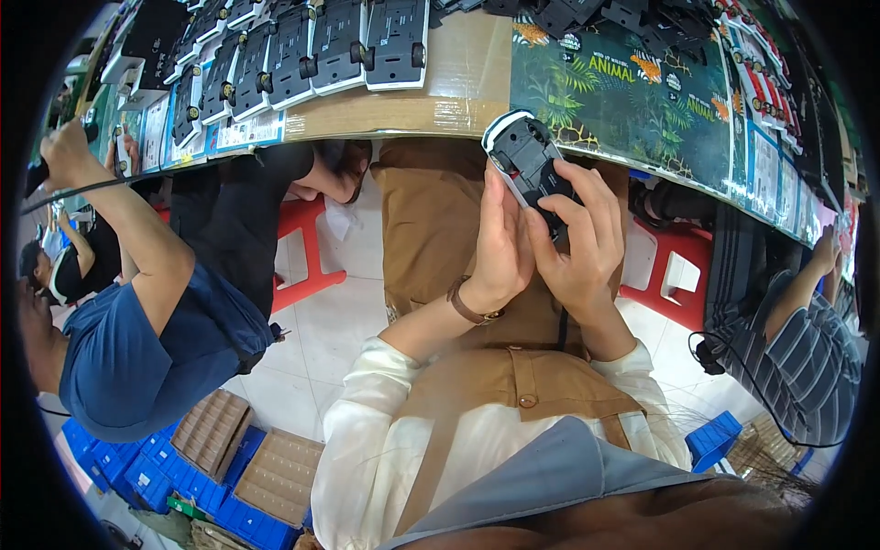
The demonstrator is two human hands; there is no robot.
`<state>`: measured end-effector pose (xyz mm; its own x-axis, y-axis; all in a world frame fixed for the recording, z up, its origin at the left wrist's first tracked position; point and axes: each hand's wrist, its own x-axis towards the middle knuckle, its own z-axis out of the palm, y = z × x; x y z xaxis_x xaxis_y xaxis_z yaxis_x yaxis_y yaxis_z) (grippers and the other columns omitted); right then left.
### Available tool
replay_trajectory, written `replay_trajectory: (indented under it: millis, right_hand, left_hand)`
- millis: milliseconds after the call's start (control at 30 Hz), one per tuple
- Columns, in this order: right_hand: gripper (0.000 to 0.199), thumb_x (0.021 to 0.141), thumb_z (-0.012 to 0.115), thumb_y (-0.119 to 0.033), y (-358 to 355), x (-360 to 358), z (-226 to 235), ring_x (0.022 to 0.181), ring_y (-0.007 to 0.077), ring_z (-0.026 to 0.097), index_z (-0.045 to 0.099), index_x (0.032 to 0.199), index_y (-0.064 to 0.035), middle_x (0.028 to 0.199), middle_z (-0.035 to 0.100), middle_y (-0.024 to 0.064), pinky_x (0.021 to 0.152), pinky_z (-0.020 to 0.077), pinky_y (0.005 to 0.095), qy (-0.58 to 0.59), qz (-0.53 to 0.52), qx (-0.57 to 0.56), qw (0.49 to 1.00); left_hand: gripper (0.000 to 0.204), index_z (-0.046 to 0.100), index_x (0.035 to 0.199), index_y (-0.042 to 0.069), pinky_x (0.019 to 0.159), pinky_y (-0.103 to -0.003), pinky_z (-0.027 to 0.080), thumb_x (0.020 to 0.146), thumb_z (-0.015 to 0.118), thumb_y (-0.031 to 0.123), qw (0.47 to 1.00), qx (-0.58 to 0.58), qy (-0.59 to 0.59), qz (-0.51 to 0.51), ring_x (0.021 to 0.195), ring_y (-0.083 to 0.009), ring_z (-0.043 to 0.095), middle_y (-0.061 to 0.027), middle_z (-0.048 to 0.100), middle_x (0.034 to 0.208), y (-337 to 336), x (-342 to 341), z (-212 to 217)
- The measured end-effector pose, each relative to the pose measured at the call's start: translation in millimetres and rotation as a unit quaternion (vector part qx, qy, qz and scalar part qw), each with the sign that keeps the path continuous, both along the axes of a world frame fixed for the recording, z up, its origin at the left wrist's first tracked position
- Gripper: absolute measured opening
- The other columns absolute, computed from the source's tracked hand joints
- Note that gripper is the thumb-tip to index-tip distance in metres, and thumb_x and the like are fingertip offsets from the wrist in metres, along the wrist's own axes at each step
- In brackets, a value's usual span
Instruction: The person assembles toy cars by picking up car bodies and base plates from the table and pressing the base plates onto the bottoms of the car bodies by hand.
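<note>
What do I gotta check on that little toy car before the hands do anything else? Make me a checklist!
1. Left hand is holding the toy car: ok.
2. Right hand has its fingers on the car: ok.
3. The car's dark underside faces the camera: ok.
4. All four wheels are on: cannot tell, because the fingers cover part of the underside.
5. The car is resting on the table: not ok, it is held up in the hands.
6. The row of cars at the upper left shows dark undersides too: ok.
</note>
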<state>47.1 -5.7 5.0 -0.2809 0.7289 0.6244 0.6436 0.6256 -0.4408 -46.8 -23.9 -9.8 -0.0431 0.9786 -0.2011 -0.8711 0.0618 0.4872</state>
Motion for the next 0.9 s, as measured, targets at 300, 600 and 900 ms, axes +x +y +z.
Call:
replay_trajectory:
  millis: [300,600,900]
  right_hand:
    - [0.035,0.068,0.075,-0.009,0,-2,0,0.101,0.0338,0.055,0.055,0.097,-0.0039,0.115,0.056,0.0171,0.085,0.0436,0.0403,0.012,-0.01,-0.043,0.999]
    - [0.041,0.069,0.072,-0.015,2,-5,10,0.099,0.033,0.055,0.061,0.107,-0.0066,0.118,0.053,0.0169,0.082,0.0466,0.0394,-0.042,-0.013,-0.034,0.998]
    - [0.039,0.069,0.072,-0.017,1,-8,1,0.099,0.0306,0.054,0.061,0.106,-0.0092,0.116,0.052,0.0137,0.08,0.0429,0.0385,-0.002,-0.053,-0.072,0.996]
  left_hand:
    - [0.049,0.034,0.132,0.01,0.098,-0.033,0.037,0.099,0.02,0.042,1.0,0.018,0.019,0.004,0.113,-0.0169,0.047,-0.0072,0.049,0.123,1,0,1]
    - [0.049,0.037,0.13,0.009,0.1,-0.034,0.036,0.099,0.019,0.041,1.0,-0.012,0.007,0.007,0.115,-0.019,0.046,-0.0075,0.048,0.124,0,4,3]
    - [0.046,0.04,0.129,0.011,0.097,-0.032,0.039,0.099,0.022,0.041,0.999,-0.043,0.0,0.0,0.112,-0.0167,0.048,-0.0048,0.05,0.122,-1,5,-3]
